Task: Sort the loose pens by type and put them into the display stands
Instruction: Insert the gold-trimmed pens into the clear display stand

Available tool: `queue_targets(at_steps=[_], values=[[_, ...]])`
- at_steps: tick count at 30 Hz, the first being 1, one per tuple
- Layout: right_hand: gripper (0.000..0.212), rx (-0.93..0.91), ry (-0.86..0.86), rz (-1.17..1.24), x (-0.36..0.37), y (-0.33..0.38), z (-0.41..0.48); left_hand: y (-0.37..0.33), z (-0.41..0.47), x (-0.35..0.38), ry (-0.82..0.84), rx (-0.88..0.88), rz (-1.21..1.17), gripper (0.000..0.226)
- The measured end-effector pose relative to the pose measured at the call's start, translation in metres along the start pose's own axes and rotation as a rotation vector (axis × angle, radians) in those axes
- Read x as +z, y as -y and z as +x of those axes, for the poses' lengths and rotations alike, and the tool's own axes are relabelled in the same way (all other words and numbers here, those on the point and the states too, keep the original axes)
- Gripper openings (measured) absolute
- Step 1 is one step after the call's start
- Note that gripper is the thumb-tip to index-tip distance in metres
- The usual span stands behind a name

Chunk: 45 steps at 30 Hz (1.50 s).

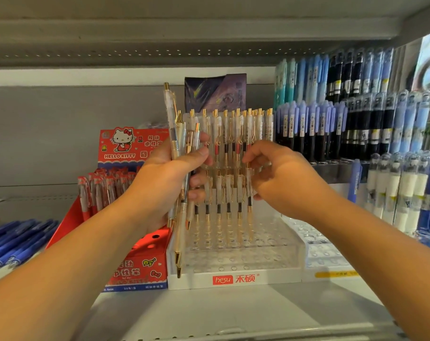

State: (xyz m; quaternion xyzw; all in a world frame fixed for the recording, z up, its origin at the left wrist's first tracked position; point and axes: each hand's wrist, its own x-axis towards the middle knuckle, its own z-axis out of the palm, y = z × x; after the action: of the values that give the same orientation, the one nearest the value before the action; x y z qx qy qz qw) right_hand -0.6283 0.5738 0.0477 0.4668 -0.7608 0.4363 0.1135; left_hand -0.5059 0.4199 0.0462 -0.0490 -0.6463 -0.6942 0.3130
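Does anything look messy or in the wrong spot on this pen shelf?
Yes. The blue pens at the far left lie flat in a loose heap, not upright in a stand. The clear stand also has empty holes in its front rows. The left hand grips an uneven bunch of gold-tipped pens.

Clear glossy plastic display stand (236, 252), gold-metal-tipped pens (178, 183)

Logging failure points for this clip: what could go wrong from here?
The left hand grips an uneven bundle of gold-tipped pens; the lowest hangs well below the others and might slip out. The right hand reaches among closely packed standing pens in the hesu display stand and could knock neighbours askew.
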Motion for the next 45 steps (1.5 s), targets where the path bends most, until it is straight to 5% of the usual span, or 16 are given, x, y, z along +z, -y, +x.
queue_targets(at_steps=[3, 11, 19, 23, 29, 36, 41, 45], values=[[0.035, -0.063, -0.073, -0.123, -0.003, -0.001, -0.002, 0.0, 0.0, 0.0, -0.016, 0.011, -0.003, 0.02], [0.026, 0.125, 0.032, -0.234, -0.009, 0.006, 0.003, 0.0, -0.001, 0.0, 0.02, 0.021, -0.042, 0.025], [0.028, -0.055, -0.062, -0.393, 0.003, 0.004, -0.009, 0.001, -0.003, 0.0, 0.109, -0.005, -0.135, 0.046], [0.015, -0.133, -0.176, -0.047, 0.005, 0.012, -0.007, 0.002, -0.005, 0.003, 0.131, -0.058, -0.037, 0.044], [0.012, -0.063, -0.083, 0.512, 0.01, 0.025, -0.008, 0.004, -0.008, 0.006, 0.204, -0.134, 0.074, 0.032], [0.016, 0.079, 0.051, 0.587, 0.01, 0.021, -0.007, 0.006, -0.01, 0.007, 0.216, -0.141, 0.141, 0.037], [0.01, 0.076, 0.103, 0.63, 0.01, 0.023, -0.007, 0.004, -0.012, 0.008, 0.198, -0.036, 0.223, 0.02], [0.009, 0.035, 0.095, 0.699, 0.007, 0.024, -0.006, 0.001, -0.009, 0.009, 0.049, -0.032, 0.099, 0.026]])
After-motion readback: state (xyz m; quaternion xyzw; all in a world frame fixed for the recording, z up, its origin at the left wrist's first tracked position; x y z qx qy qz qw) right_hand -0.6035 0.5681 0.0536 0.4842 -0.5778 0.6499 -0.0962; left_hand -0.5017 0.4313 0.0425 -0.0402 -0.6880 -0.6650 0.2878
